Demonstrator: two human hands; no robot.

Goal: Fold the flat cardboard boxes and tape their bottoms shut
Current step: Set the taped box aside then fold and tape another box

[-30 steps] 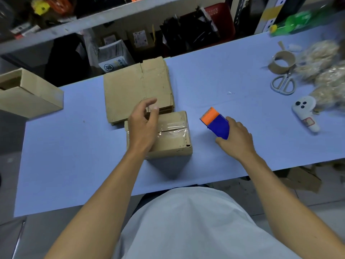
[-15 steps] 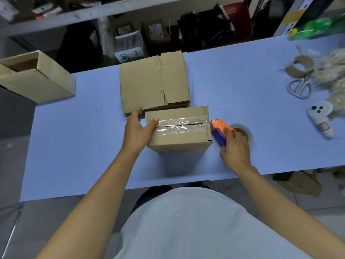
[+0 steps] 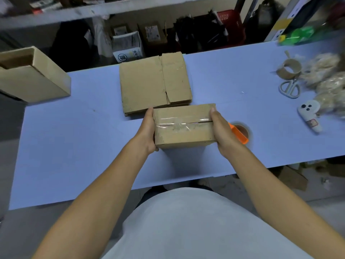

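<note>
A folded cardboard box (image 3: pixel 183 126) sits mid-table with its taped bottom facing up, clear tape running along the seam. My left hand (image 3: pixel 148 129) grips its left end and my right hand (image 3: pixel 222 131) grips its right end. Just behind it lies a stack of flat cardboard boxes (image 3: pixel 155 83). The orange tape dispenser (image 3: pixel 239 133) with its tape roll rests on the table right of the box, partly hidden by my right hand.
An open cardboard box (image 3: pixel 33 75) hangs over the blue table's (image 3: pixel 74 146) left edge. At the right are an empty tape core (image 3: pixel 289 69), scissors (image 3: pixel 289 87), a white ghost toy (image 3: pixel 309 116), bagged goods (image 3: pixel 328 81) and a green bottle (image 3: pixel 296 36). Shelves stand behind.
My right hand set the tape dispenser down on the table and moved onto the box's right end. My left hand slid from the box's top to its left end.
</note>
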